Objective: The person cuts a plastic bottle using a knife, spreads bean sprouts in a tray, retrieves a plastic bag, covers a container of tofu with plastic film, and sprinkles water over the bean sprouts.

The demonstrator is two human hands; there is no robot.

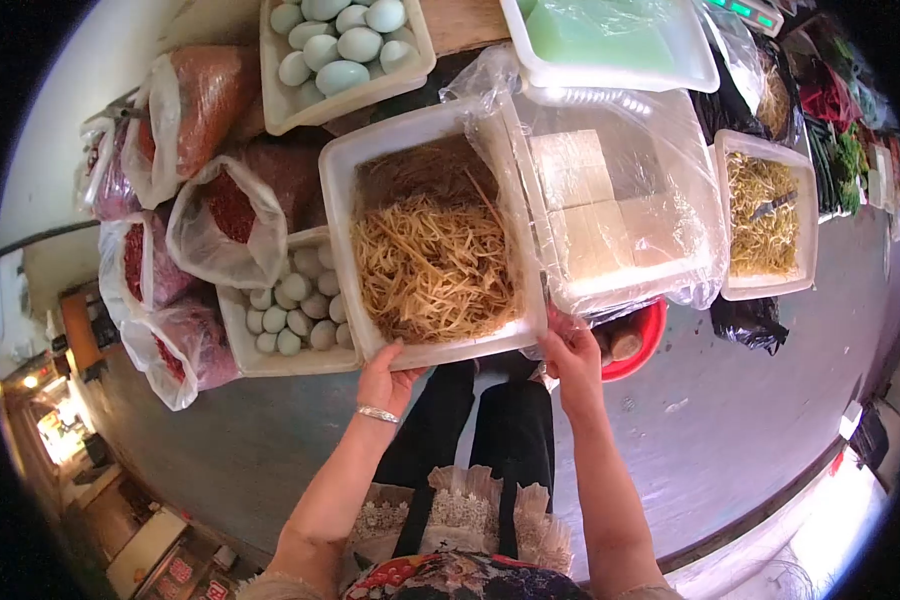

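A white plastic tray [338, 235] holds a heap of thin brown shredded strips [435, 265]. My left hand [388, 383], with a bracelet at the wrist, grips the tray's near edge at its left corner. At the near right corner my right hand [572, 358] has its fingers closed on the rim. Left of the tray, pale eggs [295, 305] lie in another white tray [240, 335]. On the right side, pale blocks [590, 215] sit in a tray under clear plastic film.
Blue-green eggs [358, 45] fill a tray at the top. Bags of red dried goods [232, 205] stand at the left. A red basin [650, 345] is near my right hand. Yellowish sprouts [762, 210] lie in a tray farther right, above a black bag [752, 325].
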